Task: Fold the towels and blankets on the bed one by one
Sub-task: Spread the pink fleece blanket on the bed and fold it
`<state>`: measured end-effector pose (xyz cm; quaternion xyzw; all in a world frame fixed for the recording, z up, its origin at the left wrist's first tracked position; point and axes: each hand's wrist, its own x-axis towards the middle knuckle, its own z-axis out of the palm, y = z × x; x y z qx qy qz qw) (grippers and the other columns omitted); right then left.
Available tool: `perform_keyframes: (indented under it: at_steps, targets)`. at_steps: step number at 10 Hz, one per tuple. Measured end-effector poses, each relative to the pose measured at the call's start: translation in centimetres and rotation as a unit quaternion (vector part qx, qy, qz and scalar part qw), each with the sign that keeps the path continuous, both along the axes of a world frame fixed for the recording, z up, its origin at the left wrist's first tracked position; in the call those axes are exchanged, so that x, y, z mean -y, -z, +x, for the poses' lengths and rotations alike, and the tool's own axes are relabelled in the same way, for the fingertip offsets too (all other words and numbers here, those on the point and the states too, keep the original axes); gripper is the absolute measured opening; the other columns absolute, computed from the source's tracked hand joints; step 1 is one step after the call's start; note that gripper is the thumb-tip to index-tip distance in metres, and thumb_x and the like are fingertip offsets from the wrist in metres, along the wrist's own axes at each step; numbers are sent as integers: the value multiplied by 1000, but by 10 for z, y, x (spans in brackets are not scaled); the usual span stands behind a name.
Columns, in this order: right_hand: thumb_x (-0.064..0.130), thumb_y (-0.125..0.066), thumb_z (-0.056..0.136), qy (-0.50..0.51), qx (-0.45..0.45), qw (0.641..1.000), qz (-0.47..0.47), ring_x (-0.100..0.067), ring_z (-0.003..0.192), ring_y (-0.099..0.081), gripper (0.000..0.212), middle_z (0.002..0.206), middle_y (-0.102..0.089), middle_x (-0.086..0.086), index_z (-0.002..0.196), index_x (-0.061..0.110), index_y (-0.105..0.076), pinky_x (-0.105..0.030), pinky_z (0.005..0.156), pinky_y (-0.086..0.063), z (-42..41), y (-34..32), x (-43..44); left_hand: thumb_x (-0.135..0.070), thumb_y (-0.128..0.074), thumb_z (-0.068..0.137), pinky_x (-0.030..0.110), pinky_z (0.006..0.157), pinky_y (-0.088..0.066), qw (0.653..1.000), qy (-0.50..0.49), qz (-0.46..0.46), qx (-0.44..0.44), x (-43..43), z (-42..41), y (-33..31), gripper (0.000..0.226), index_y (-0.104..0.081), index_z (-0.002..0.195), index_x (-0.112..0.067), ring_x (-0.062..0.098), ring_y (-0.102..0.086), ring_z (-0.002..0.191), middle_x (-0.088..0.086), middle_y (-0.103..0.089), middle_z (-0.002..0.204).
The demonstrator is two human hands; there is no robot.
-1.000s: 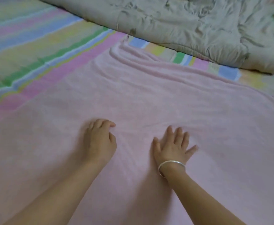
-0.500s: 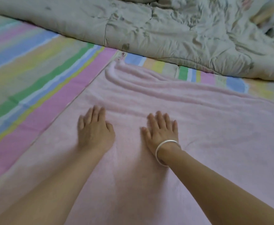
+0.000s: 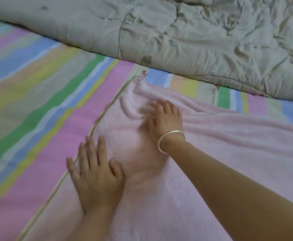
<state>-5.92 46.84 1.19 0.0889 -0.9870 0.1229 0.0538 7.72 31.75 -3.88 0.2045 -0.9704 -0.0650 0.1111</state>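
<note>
The pink blanket lies spread over the near right part of the bed, on the striped sheet, with its far left corner pointing toward the grey-green quilt heaped along the far side. The left hand lies flat with straight, slightly spread fingers on the blanket's left border, its outer fingers over the pale trim. The right hand, a silver bangle at its wrist, is also flat and holds nothing. It presses on a fan of ridges near the far corner, and its fingertips are blurred.

The likely step is smoothing before a fold, and the fold itself looks not yet begun. The main risk is that the ridges are pushed into the corner rather than out of it, so the corner bunches and any fold made over it comes out crooked or lumpy. The plush cloth may also slide on the smooth sheet under sideways pressure, pulling the trimmed border off line. The quilt sits near the far edge, so a wide sweep could drag into it.

No brand, label or writing is readable. A small loop sticks out at the corner, too small to tell if it carries print. The dark marks on the quilt look like pattern, not letters.
</note>
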Motion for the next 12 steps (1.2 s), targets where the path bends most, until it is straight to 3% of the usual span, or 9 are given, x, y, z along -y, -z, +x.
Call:
perform_keyframes:
  at_steps: [3, 4, 5, 6, 7, 8, 9, 10, 12]
  targets:
    - [30, -40, 97, 83, 200, 976, 7, -28, 126, -38, 41, 134, -49, -11, 135, 16, -46, -35, 100, -34, -103, -28, 22, -34, -32, 83, 59, 115, -16, 999, 2, -3, 47, 0, -4, -1, 68, -40, 148, -15, 29, -32, 142, 12, -35, 154]
    - [23, -47, 100, -31, 303, 952, -6, -12, 93, -46, 37, 128, -46, -6, 137, 19, -44, -9, 74, -32, -107, -49, 28, -34, -33, 83, 60, 115, -16, 999, 1, -2, 44, 0, -5, -3, 68, -39, 148, -14, 29, -33, 142, 12, -36, 153]
    - [27, -55, 73, -20, 296, 915, 272, 0, 83, -42, 26, 99, -36, 0, 94, 32, -41, -13, 68, -25, -97, -49, 52, -35, -33, 83, 59, 115, -16, 999, 1, 0, 45, 0, -4, -2, 69, -37, 149, -15, 29, -33, 142, 12, -36, 153]
    - [0, -6, 62, -25, 271, 961, 39, -12, 105, -52, 79, 99, -51, -15, 128, 29, -39, -2, 64, -25, -138, -11, 64, -35, -32, 84, 58, 116, -15, 999, 0, -1, 50, 0, -4, -2, 69, -36, 150, -16, 28, -33, 142, 10, -36, 154]
    - [18, -46, 82, 104, 217, 966, -97, -24, 90, -52, 26, 90, -52, -17, 95, -1, -58, -7, 80, -29, -135, -30, 59, -35, -33, 83, 58, 116, -15, 998, -1, 2, 56, 0, -3, -3, 69, -36, 150, -17, 28, -33, 142, 10, -35, 154]
    - [47, -31, 99, 117, 185, 966, -135, -29, 91, -52, 44, 99, -59, -9, 104, 11, -55, -34, 86, -39, -153, -33, 54, -34, -34, 82, 60, 115, -16, 998, 0, 6, 60, 1, -5, -3, 70, -35, 150, -17, 29, -34, 141, 10, -37, 153]
    - [50, -34, 97, 113, 102, 982, -111, -27, 110, -56, 39, 116, -64, -7, 104, 23, -62, -38, 102, -34, -167, -40, 69, -34, -36, 81, 61, 114, -17, 998, -2, 14, 57, -1, -6, -3, 70, -36, 149, -17, 29, -36, 140, 10, -37, 153]
    - [37, -42, 95, 111, 85, 984, -114, -22, 121, -47, 22, 127, -55, -4, 92, 28, -61, -27, 92, -21, -178, -39, 76, -34, -36, 81, 60, 114, -17, 998, -1, 17, 54, -1, -6, -4, 70, -36, 149, -17, 29, -36, 141, 10, -37, 153]
    - [38, -29, 100, 68, 79, 994, -39, -29, 133, -32, 45, 139, -40, -6, 138, 16, -39, -45, 111, -21, -153, 6, 79, -34, -36, 82, 59, 115, -16, 998, -3, 12, 57, -1, -5, -5, 70, -35, 150, -17, 29, -36, 140, 7, -35, 155]
